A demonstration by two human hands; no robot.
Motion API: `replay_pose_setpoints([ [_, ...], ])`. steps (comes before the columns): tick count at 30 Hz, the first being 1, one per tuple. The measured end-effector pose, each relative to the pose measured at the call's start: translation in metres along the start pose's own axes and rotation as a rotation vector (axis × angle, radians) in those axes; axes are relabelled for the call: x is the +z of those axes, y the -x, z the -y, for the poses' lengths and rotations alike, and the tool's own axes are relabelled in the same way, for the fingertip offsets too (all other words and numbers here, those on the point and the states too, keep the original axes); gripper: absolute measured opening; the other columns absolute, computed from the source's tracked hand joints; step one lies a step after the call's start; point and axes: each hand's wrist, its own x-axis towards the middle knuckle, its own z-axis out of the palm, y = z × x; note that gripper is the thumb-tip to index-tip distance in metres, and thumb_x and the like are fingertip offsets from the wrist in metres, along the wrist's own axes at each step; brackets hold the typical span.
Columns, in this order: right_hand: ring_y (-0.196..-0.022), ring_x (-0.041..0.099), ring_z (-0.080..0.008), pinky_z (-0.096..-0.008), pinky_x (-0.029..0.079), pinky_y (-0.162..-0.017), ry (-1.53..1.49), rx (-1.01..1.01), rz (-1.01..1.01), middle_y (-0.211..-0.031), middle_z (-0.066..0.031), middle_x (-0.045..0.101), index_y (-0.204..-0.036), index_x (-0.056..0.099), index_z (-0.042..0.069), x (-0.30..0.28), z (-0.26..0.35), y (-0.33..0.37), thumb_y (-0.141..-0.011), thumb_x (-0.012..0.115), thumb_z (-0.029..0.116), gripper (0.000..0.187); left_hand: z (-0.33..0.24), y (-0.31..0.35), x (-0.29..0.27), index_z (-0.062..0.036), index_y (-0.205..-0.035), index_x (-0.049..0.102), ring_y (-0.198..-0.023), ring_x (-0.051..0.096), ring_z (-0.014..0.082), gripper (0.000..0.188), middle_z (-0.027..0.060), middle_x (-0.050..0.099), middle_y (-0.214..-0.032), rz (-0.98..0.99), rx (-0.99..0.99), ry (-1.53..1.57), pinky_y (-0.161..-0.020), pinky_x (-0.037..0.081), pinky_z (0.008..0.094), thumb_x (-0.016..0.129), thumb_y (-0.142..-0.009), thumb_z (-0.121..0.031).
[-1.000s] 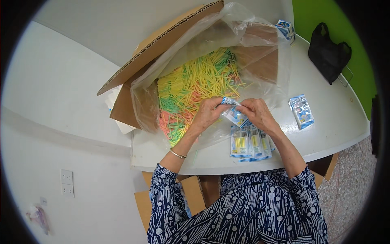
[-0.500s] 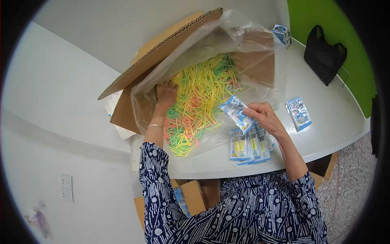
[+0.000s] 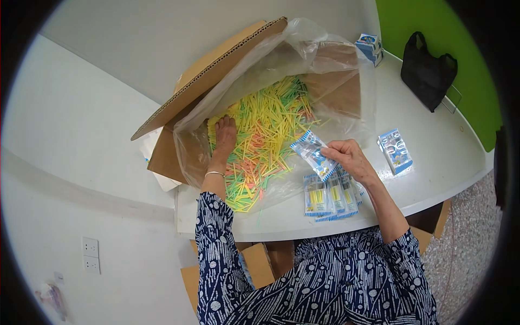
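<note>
Thin yellow, green and pink sticks, like short straws, lie in a loose heap inside a clear plastic bag lining a tipped cardboard box. My left hand is at the heap's left side, its fingers curled down into the sticks; how many it grips is hidden. My right hand pinches a blue-and-white packet between thumb and fingers, tilted above the table. Just below it, several similar packets lie overlapping, with yellow sticks showing through their clear windows.
On the white table, another small pile of packets lies to the right. A small blue-and-white box stands at the back, near a black bag. The cardboard box leans open toward me. More cartons sit below the table edge.
My left hand has bent its fingers further into the sticks. My right hand still holds the packet in nearly the same place. The whole view has shifted slightly.
</note>
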Motion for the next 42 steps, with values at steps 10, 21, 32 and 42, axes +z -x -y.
replay_pose_setpoints([
  [10,-0.059,0.050,-0.0025,-0.0191,0.037,-0.053,-0.085,0.023,-0.001,-0.067,0.0015,0.062,-0.084,0.069,-0.001,0.001,-0.003,0.002,-0.089,0.060,0.024,0.027,-0.004,0.001,-0.002,0.0040,-0.099,0.054,-0.099,0.051,0.0345,0.024,0.0229,0.054,-0.106,0.010,-0.039,-0.043,-0.088,0.039,0.0430,0.051,-0.075,0.005],
  [21,-0.059,0.052,-0.0023,-0.0186,0.039,-0.053,-0.111,0.077,-0.021,-0.068,0.0013,0.062,-0.086,0.069,0.000,0.006,-0.008,-0.004,-0.088,0.061,0.026,0.027,0.014,-0.017,-0.005,-0.0011,-0.111,0.049,-0.090,0.054,0.0323,0.019,0.0154,0.055,-0.102,-0.119,-0.949,1.351,-0.086,0.044,0.0454,0.044,-0.093,-0.006],
  [32,-0.059,0.053,-0.0006,-0.0163,0.039,-0.053,-0.258,0.115,-0.035,-0.069,0.0026,0.063,-0.083,0.069,0.002,0.001,-0.020,-0.010,-0.087,0.064,0.023,0.021,-0.089,-0.034,-0.026,0.0034,-0.115,0.039,-0.096,0.052,0.0294,0.024,0.0175,0.049,-0.104,0.207,-1.112,2.696,-0.085,0.048,0.0461,0.046,-0.096,-0.009],
  [42,-0.059,0.053,-0.0003,-0.0160,0.039,-0.052,-0.274,0.119,-0.073,-0.069,0.0027,0.063,-0.082,0.069,0.002,-0.008,-0.024,-0.009,-0.087,0.064,0.023,0.021,-0.133,-0.046,-0.054,0.0039,-0.104,0.048,-0.078,0.062,0.0261,0.014,0.0183,0.060,-0.094,0.217,-0.887,2.029,-0.071,0.055,0.0342,0.049,-0.094,-0.007],
])
